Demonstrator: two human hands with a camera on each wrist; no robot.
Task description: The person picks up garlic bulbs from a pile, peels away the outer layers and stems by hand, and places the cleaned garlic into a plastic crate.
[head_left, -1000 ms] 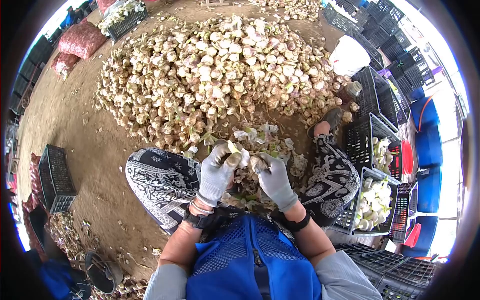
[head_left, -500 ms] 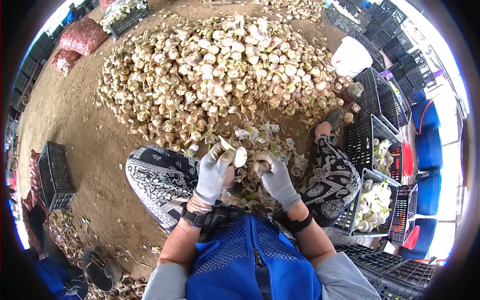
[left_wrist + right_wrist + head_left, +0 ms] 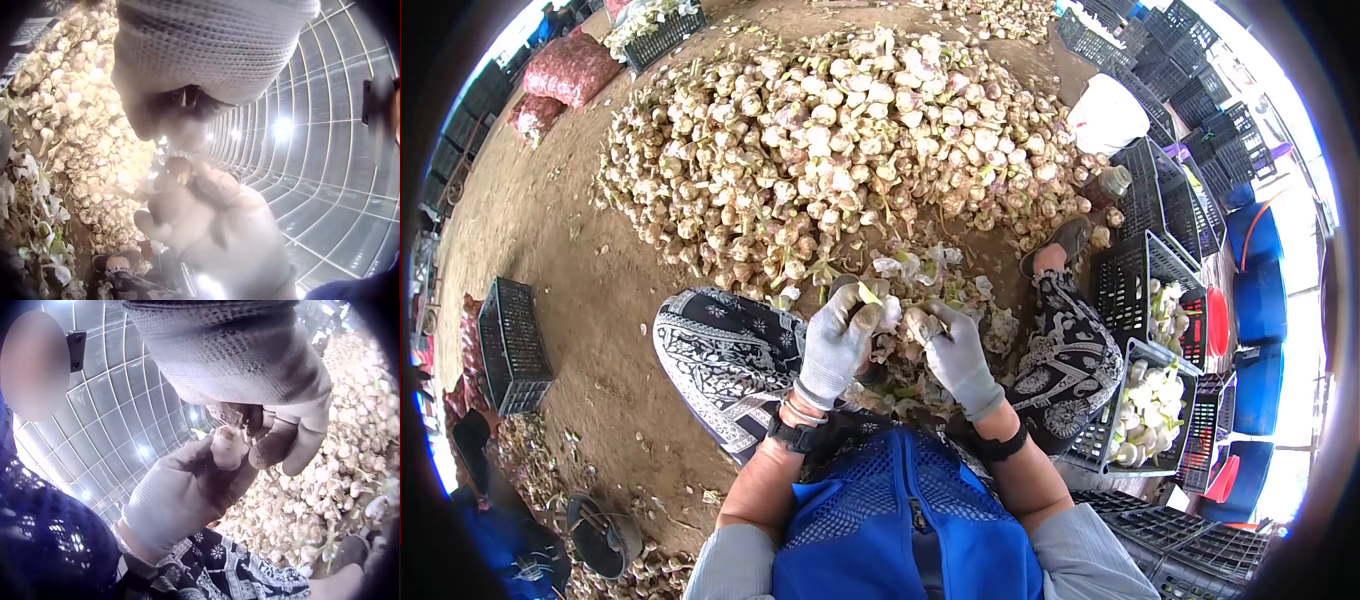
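Note:
My gloved left hand (image 3: 836, 345) grips a pale garlic bulb (image 3: 890, 314) between thumb and fingers, its short green stem pointing up and left. In the right wrist view the bulb (image 3: 229, 450) shows a brownish root end facing the other hand. My gloved right hand (image 3: 956, 358) is right beside it, fingers curled, pinching brownish garlic skin (image 3: 226, 415) at that end. Both gloves have soiled fingertips. Below the hands, peeled skins and stem scraps (image 3: 940, 275) lie on the ground between the legs.
A large heap of garlic bulbs (image 3: 830, 150) spreads ahead. At right, a black crate (image 3: 1142, 410) holds trimmed white garlic, beside blue barrels (image 3: 1258, 300). A white bucket (image 3: 1106, 115) and a jar (image 3: 1112, 182) stand beyond the right foot. An upturned dark crate (image 3: 512, 345) stands left.
Half a second ago the right hand was drawn slightly away from the bulb; now the hands are close together again. The left hand has kept hold of the garlic and turned it a little.

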